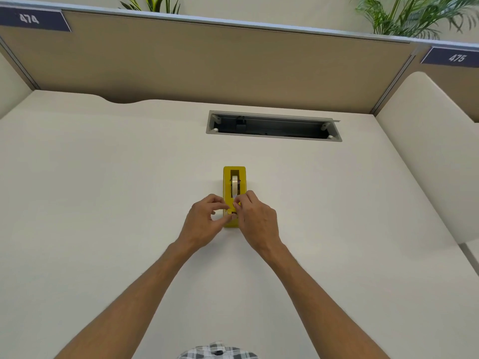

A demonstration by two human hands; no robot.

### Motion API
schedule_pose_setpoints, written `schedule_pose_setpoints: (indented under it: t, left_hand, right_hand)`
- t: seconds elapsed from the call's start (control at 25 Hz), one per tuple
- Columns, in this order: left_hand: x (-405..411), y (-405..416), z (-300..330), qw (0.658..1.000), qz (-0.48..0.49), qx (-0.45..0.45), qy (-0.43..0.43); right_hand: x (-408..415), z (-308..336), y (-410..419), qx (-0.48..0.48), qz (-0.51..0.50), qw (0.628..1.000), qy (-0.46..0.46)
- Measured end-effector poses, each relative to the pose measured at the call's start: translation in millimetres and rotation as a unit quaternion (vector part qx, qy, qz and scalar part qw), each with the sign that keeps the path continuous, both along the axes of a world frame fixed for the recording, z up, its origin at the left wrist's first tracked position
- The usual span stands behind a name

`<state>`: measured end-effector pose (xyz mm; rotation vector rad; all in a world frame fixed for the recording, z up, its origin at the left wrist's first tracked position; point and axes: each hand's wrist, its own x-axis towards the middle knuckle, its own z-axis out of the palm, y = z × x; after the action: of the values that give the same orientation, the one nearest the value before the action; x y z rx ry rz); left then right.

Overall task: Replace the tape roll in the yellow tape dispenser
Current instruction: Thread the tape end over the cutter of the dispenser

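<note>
The yellow tape dispenser (227, 185) stands lengthwise on the white desk (103, 190), cutter end toward me. A pale tape roll (235, 183) sits upright in its slot. My left hand (204, 220) is on the dispenser's left side near the cutter end, thumb and fingers pinched at it. My right hand (255, 218) is on the right side, its fingertips pinching something small at the cutter, probably the tape's free end; the tape itself is too thin to make out. Both hands hide the cutter.
An open cable tray (273, 126) is recessed in the desk behind the dispenser. A tan partition (207, 60) closes the back, and a curved white divider (427, 151) stands on the right. Plants show above the partition.
</note>
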<state>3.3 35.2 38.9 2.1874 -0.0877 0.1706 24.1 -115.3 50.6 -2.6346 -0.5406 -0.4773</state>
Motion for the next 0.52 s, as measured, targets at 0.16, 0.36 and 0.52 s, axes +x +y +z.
schedule_pose_setpoints:
  t: [0.16,0.36,0.52]
  left_hand:
    - [0.8,4.9,-0.8,0.998,-0.015,0.054,0.002]
    - [-0.1,4.9,-1.4,0.995,-0.015,0.096,-0.002]
    - [1.3,5.5,-1.6,0.995,-0.01,0.1,0.009]
  right_hand:
    - [-1.6,0.5,-0.3,-0.003,-0.002,1.0,0.0]
    - [-3.1,0.8,-2.9,-0.007,-0.002,1.0,0.002]
    - [-6.5,1.6,-4.6,-0.004,-0.006,1.0,0.001]
